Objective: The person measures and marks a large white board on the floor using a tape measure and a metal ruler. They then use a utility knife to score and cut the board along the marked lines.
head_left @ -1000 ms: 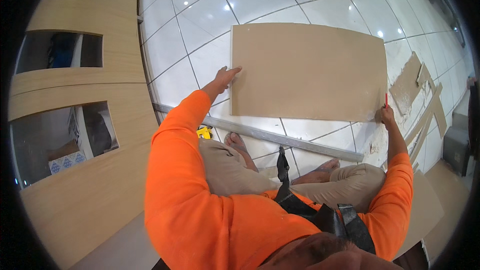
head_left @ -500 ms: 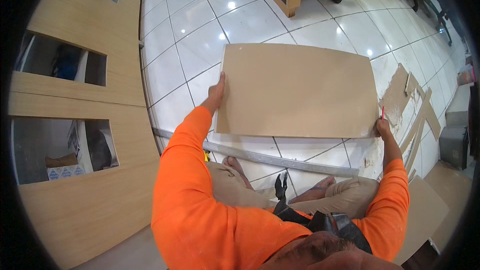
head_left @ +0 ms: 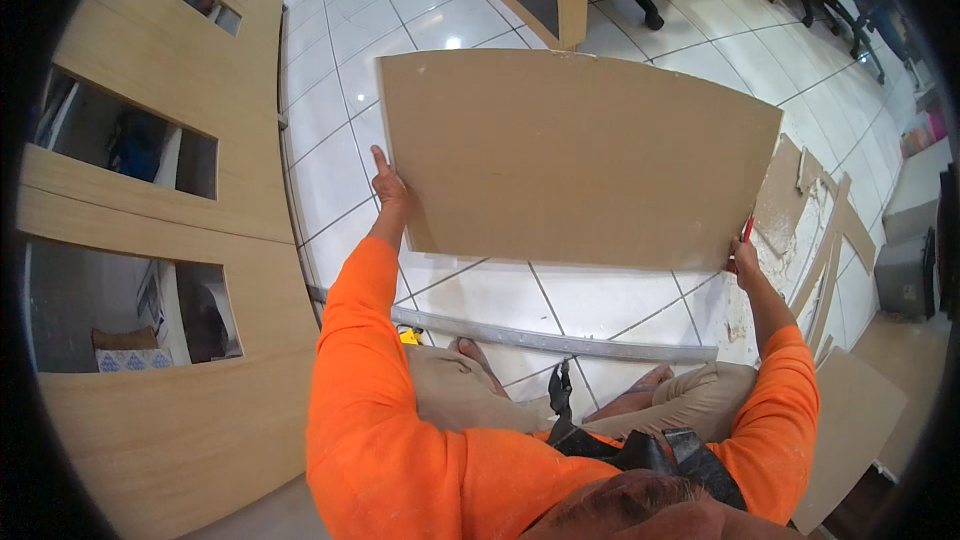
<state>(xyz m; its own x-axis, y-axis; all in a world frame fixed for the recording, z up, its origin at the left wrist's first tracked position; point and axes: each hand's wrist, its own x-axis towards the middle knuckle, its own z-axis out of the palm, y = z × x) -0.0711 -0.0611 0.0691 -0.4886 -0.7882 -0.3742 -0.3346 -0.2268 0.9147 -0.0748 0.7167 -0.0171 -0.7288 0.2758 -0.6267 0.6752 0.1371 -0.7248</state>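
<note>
Item one, far left: a light wood-grain cabinet panel [head_left: 170, 240] with rectangular cut-outs. Through the lower opening we see a small blue-and-white patterned package [head_left: 128, 360] under a tan block; the print is too small to make out.

Item two: our left hand [head_left: 388, 185], fingers flat along the left edge of the brown fibreboard sheet [head_left: 570, 155], thumb behind it as far as we can tell, so the grip is closed on the edge.

Item three: the sheet itself, held up off the white tiled floor [head_left: 480, 300] between both hands, plain face toward us, tilted slightly.

Item four: a long grey metal straightedge [head_left: 560, 340] on the floor in front of our crossed legs, with a small yellow object [head_left: 407, 337] just beside its left part.

Item five: our right hand [head_left: 743, 262] at the sheet's lower right corner, gripping the board together with a red pencil [head_left: 747, 230].

Item six, far right: offcut strips of fibreboard [head_left: 825, 240] scattered on the floor.

Handling note: we judge the sheet flexes easily, so keep both hands level, hold by the edges, and keep the corner clear of the offcuts.
</note>
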